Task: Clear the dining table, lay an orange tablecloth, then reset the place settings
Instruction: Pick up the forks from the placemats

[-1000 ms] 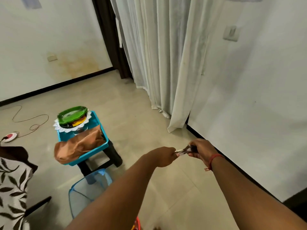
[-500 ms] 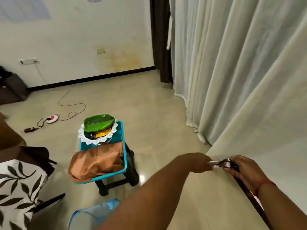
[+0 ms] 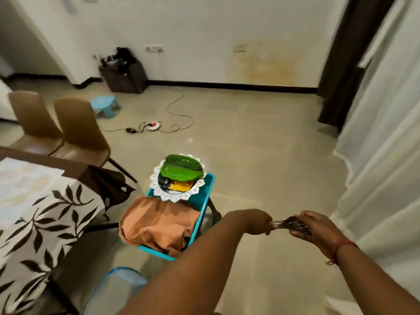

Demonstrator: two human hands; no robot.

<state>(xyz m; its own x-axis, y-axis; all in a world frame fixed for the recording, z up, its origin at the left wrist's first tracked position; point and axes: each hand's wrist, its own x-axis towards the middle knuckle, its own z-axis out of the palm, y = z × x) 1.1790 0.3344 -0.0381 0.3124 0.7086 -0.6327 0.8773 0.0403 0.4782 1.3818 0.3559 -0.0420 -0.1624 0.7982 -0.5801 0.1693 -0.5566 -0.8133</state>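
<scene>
Both arms out front: R hand (image 3: 318,230) curled round cutlery bundle (image 3: 295,225), L hand (image 3: 259,222) pinching its handle ends; view's swung left since 0.5 s ago, orange cloth (image 3: 156,225) w/ green plate (image 3: 180,170) on blue stool (image 3: 205,194), table (image 3: 34,201) now visible.

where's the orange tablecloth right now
In the head view the orange tablecloth lies folded in the blue tray at lower centre, just in front of the green dish.

Cutlery bundle (image 3: 293,224): gripped by right hand (image 3: 318,228), left hand (image 3: 258,222) pinching the handles. Folded orange tablecloth (image 3: 159,223) on blue stool (image 3: 204,189), left of hands.
</scene>
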